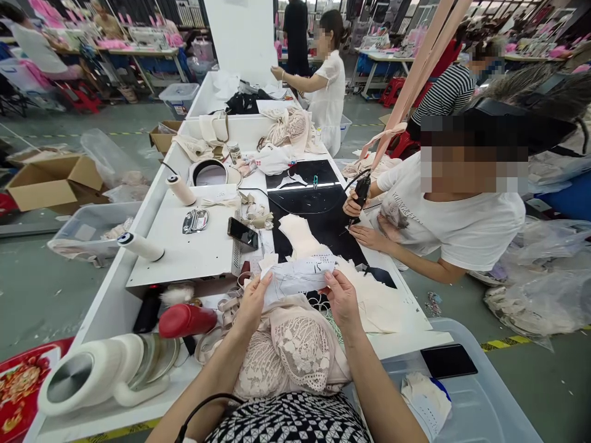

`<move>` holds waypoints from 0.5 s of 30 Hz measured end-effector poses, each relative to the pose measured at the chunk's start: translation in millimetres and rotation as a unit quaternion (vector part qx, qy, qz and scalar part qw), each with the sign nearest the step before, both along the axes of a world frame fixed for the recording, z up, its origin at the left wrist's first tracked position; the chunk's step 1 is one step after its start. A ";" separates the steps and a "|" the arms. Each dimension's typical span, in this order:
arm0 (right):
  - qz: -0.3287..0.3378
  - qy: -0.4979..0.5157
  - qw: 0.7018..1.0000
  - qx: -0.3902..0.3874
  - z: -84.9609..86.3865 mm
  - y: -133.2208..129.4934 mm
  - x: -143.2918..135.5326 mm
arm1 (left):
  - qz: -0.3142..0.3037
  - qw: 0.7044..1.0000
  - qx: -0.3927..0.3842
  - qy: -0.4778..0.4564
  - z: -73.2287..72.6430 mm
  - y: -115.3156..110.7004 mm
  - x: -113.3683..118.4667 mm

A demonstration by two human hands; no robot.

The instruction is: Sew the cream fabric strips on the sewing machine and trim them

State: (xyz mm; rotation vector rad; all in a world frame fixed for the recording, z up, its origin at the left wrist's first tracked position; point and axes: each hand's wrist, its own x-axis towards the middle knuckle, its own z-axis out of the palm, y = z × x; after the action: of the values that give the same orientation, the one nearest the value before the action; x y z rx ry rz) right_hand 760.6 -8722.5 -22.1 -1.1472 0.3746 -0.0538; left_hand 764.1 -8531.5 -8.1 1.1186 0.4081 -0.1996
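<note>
Between my two hands is a white paper pattern piece [298, 275] with printed lines and a handwritten mark. My left hand [253, 303] pinches its left end, and my right hand [342, 298] pinches the right end. Right below them lies a beige lace bra [302, 351] with moulded cups, close against my body. Cream fabric pieces [373, 301] are spread beyond and to the right of my right hand. Beige straps [228, 307] lie just left of my left hand.
Across the table's right side, a co-worker's hand [357, 200] holds a black corded tool [362, 189] over a black mat [309, 203]. To the left are a red bottle [187, 320], a glass kettle [111, 369], thread cones [141, 246] and a phone [242, 232]. A plastic bin [480, 394] stands at right.
</note>
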 end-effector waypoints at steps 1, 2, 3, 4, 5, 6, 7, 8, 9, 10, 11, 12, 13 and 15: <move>-0.002 0.002 1.000 0.006 0.0 0.5 0.1 | 0.015 1.000 -0.003 0.006 0.1 -0.3 0.3; -0.004 0.004 1.000 0.011 -0.1 0.9 0.3 | 0.026 1.000 -0.006 0.012 0.1 -0.6 0.5; -0.005 0.003 1.000 0.012 -0.3 1.2 0.4 | 0.036 0.999 -0.010 0.018 0.3 -0.8 0.7; -0.005 0.002 1.000 0.011 -0.5 1.5 0.6 | 0.045 0.999 -0.012 0.023 0.6 -1.0 0.9; -0.004 0.001 1.000 0.008 -0.8 1.7 0.7 | 0.052 0.998 -0.011 0.028 1.3 -1.2 1.0; -0.003 0.000 1.000 0.005 -1.2 1.8 0.8 | 0.060 0.998 -0.007 0.034 2.2 -1.4 1.2; -0.002 -0.001 1.000 0.003 -1.6 1.8 0.9 | 0.067 0.997 -0.003 0.039 3.4 -1.7 1.3; -0.001 -0.001 1.000 0.002 -2.0 1.8 0.9 | 0.072 0.996 0.001 0.046 4.7 -1.9 1.5; 0.000 0.000 1.000 0.002 -2.4 1.8 0.9 | 0.075 0.996 0.004 0.053 6.2 -2.1 1.6; 0.000 0.000 1.000 0.002 -2.8 1.7 0.8 | 0.077 0.995 0.007 0.060 7.7 -2.4 1.8; 0.001 0.001 1.000 0.002 -3.1 1.6 0.7 | 0.079 0.995 0.009 0.066 9.1 -2.5 1.9; 0.001 0.001 1.000 0.002 -3.3 1.4 0.5 | 0.081 0.994 0.012 0.072 10.4 -2.7 1.9; 0.000 0.001 1.000 0.002 -3.4 1.3 0.3 | 0.082 0.994 0.014 0.077 11.4 -2.8 1.9; 0.001 0.000 1.000 0.003 -3.3 0.9 -0.3 | 0.086 0.992 0.014 0.090 12.8 -2.8 1.9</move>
State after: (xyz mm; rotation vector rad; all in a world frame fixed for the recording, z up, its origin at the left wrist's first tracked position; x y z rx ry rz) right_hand 760.4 -8721.6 -25.4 -1.1417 0.3734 -0.0505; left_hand 766.0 -8534.4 4.7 1.0911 0.6676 -0.1429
